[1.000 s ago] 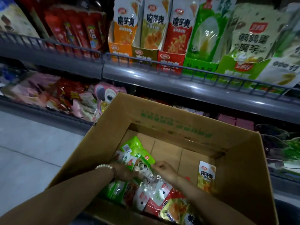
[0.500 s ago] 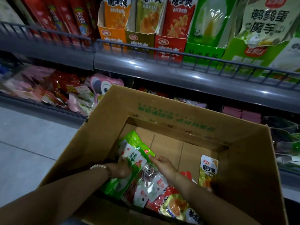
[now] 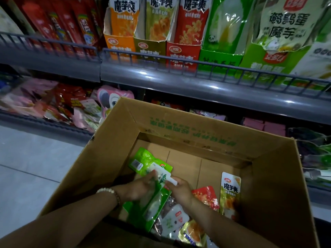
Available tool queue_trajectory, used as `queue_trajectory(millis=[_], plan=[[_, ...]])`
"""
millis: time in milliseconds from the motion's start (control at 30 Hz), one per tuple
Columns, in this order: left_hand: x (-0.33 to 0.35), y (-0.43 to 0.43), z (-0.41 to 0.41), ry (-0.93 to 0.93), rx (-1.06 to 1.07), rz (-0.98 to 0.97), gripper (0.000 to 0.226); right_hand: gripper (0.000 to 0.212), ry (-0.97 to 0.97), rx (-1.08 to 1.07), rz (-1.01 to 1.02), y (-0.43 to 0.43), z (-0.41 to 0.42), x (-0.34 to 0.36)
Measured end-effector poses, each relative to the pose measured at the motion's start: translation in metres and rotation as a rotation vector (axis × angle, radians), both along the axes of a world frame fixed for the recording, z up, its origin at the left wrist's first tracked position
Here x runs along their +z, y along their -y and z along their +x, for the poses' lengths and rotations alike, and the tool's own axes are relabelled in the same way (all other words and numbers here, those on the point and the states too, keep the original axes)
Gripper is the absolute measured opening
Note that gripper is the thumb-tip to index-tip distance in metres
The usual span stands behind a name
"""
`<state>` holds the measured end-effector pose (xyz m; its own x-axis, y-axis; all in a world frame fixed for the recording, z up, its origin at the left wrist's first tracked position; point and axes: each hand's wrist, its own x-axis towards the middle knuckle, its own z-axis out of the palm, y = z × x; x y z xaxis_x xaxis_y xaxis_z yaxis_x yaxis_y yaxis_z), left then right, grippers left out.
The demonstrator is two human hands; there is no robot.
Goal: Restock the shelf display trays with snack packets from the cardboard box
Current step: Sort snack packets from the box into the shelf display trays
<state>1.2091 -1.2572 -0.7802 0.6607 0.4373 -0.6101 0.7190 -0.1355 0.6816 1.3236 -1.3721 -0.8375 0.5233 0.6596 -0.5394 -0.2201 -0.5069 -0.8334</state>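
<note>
Both my hands are down inside the open cardboard box point(image 3: 114, 140). My left hand point(image 3: 138, 189) grips a bunch of green snack packets point(image 3: 152, 196) from the left side. My right hand point(image 3: 179, 189) pinches the white top edge of the same bunch. Another green packet point(image 3: 143, 162) lies behind them on the box floor. A yellow-green packet point(image 3: 230, 192) stands against the right wall, a red one point(image 3: 206, 196) beside it. On the upper shelf stand orange point(image 3: 120, 45), olive point(image 3: 150, 48), red point(image 3: 182, 52) and green display trays point(image 3: 219, 58) with packets in them.
A grey shelf edge with a wire rail point(image 3: 197, 77) runs across above the box. The lower shelf holds pink and red packets point(image 3: 68, 102) at left and dark goods at right. Pale tiled floor point(image 3: 26, 167) lies to the left of the box.
My hands have gathered the green packets and lifted them a little off the pile. The view has moved closer to the shelf.
</note>
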Motion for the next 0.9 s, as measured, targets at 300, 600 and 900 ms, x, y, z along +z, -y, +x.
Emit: queue_trajectory(millis=[300, 600, 900], plan=[[0.03, -0.01, 0.01, 0.149, 0.092, 0.043, 0.098, 0.02, 0.121, 0.14, 0.099, 0.012, 0.044, 0.063], [0.132, -0.001, 0.008, 0.271, -0.005, -0.536, 0.047, 0.029, 0.047, 0.149, 0.342, 0.026, 0.069, 0.196], [0.183, 0.064, 0.02, 0.547, 0.143, -0.319, 0.048, 0.04, -0.037, -0.29, 0.479, 0.044, 0.043, 0.261]])
